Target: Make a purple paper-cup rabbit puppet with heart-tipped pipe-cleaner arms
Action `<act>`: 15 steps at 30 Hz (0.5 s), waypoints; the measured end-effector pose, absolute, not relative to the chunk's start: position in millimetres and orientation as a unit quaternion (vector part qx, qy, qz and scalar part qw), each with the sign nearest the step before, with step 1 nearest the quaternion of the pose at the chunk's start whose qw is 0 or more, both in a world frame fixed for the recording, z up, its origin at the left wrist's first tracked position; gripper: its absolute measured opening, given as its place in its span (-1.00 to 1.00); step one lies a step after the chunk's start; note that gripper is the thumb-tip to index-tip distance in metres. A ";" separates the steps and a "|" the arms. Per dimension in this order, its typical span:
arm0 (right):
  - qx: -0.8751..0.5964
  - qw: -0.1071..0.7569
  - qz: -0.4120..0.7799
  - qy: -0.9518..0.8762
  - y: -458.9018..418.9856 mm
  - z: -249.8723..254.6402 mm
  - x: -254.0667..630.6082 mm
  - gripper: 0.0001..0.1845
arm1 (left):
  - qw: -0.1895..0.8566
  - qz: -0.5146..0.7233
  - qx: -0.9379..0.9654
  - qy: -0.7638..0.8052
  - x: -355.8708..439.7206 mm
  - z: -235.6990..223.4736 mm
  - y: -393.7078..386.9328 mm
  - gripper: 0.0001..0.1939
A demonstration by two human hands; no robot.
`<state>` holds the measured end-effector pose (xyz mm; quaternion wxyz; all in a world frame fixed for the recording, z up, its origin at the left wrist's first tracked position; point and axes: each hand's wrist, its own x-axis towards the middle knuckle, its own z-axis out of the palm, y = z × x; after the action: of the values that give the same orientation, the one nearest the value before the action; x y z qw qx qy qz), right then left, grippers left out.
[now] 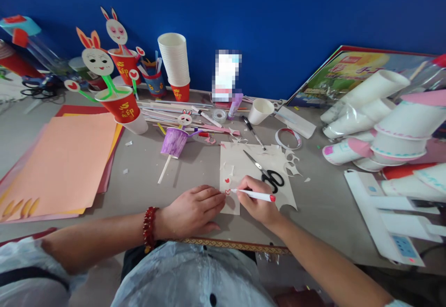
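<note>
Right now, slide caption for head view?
Right hand holds white red-ended marker at red heart outline on white paper; left hand at paper's edge.

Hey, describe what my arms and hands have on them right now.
Your left hand and right hand are ungloved. A red beaded bracelet circles the left wrist. The left sleeve is pale blue-grey with a dark band; only the right sleeve's edge shows.

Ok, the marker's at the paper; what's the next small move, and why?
Probably colour in the lower heart with the red-ended marker: it looks only outlined, while the upper heart is solid red. The right hand has the tip beside that outline, and the left hand rests at the edge of the paper.
</note>
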<state>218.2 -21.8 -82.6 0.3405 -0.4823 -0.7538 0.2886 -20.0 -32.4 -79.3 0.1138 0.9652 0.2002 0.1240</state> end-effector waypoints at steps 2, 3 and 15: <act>-0.482 0.341 0.287 -0.754 -21.7 -82.5 218.3 -0.81 | 0.114 0.127 0.965 0.200 -20.0 -79.3 -32.4 -0.49; -0.483 0.340 0.287 -0.754 -21.7 -82.4 218.3 -0.81 | 0.114 0.127 0.965 0.201 -20.0 -79.3 -32.5 -0.49; -0.476 0.336 0.295 -0.757 -21.8 -82.0 218.7 -0.82 | 0.109 0.123 0.966 0.200 -20.0 -78.7 -32.7 -0.51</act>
<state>218.7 -21.8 -82.0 0.3363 -0.4760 -0.7573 0.2947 -20.0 -32.7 -78.7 0.1094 0.9658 0.2004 0.1232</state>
